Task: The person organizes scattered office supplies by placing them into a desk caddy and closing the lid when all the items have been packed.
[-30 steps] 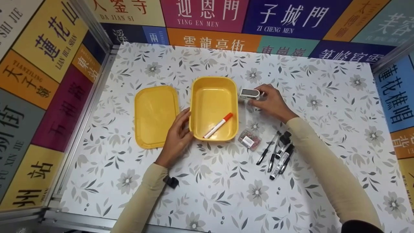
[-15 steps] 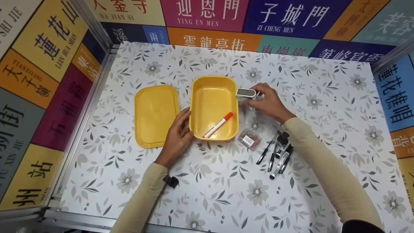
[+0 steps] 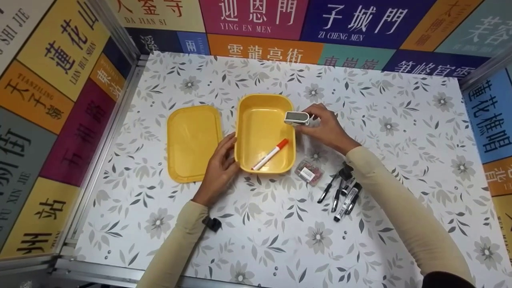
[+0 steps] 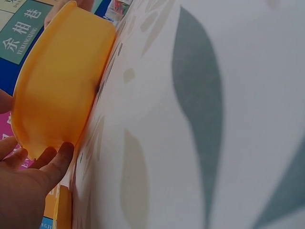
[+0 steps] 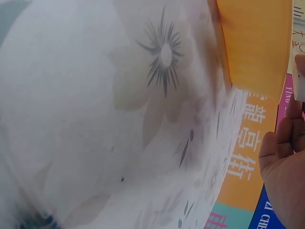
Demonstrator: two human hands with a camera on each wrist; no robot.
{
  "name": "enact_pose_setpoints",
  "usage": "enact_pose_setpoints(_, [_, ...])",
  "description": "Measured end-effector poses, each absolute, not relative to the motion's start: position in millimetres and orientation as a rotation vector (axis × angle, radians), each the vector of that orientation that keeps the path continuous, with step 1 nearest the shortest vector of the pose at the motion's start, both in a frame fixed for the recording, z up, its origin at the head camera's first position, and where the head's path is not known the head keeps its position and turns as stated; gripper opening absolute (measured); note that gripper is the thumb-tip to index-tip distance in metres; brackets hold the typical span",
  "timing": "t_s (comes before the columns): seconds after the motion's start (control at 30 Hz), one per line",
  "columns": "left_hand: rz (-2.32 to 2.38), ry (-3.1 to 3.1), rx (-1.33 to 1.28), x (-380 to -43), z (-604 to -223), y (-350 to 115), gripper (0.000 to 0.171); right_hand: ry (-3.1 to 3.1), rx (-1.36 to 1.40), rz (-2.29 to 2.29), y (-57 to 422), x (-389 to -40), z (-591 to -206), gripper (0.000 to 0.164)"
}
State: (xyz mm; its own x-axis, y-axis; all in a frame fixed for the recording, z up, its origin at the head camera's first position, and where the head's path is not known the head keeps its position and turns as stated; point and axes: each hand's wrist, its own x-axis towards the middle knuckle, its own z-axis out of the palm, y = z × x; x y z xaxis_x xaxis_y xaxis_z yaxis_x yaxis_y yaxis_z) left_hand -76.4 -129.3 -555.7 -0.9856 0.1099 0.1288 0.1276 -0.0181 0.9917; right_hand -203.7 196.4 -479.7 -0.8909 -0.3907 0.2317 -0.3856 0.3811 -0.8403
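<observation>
An open yellow plastic box (image 3: 258,124) stands mid-table with a white marker with a red cap (image 3: 269,155) lying inside. My left hand (image 3: 218,168) rests against its left wall and near corner. Extended fingers touch the yellow wall (image 4: 62,81) in the left wrist view. Between the thumb and fingers of my right hand (image 3: 325,127) is a small white oblong object with a grey face (image 3: 297,117). That object is over the box's right rim, its left end inside the rim line. Only the edge of it shows in the right wrist view, beside the curled right hand (image 5: 286,176).
The yellow lid (image 3: 194,144) lies flat left of the box. To the right sit a clear case of small red pieces (image 3: 309,173) and a cluster of black pens and markers (image 3: 346,196), partly under the right sleeve (image 3: 394,200). Printed walls (image 3: 256,20) border the table.
My right hand has moved left with the white oblong object, from beside the box to over its right rim. The left hand has stayed against the box.
</observation>
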Motion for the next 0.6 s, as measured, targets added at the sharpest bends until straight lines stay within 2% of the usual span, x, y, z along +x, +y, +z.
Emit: enact_pose_setpoints(0.6, [-2.186, -2.221, -0.264, -75, -555, -130, 0.069, 2.517, -0.790, -1.595, 178, -192, -466, 0.022])
